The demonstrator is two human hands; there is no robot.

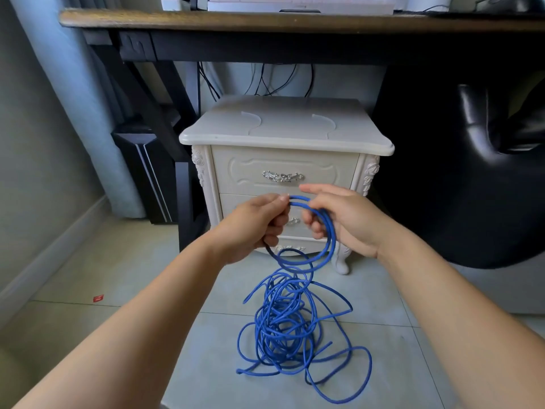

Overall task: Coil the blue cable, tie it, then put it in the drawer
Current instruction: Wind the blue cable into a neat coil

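Blue cable (278,323) lies mostly in a loose tangle on the tiled floor (177,335), with its upper end raised in a small coil. The left hand (253,228) fingers grip the coil's top. The right hand (345,222) fingers curl round its other side. Behind stands a white nightstand (286,128), its top drawer (283,160) closed.

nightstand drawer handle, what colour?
Silver, ornate metal handle on the cream nightstand; head view.

The left hand (250,228) and right hand (345,222) hid most of the lower drawer handle (293,222), and the three-o'clock edge cropped the black chair (486,143).
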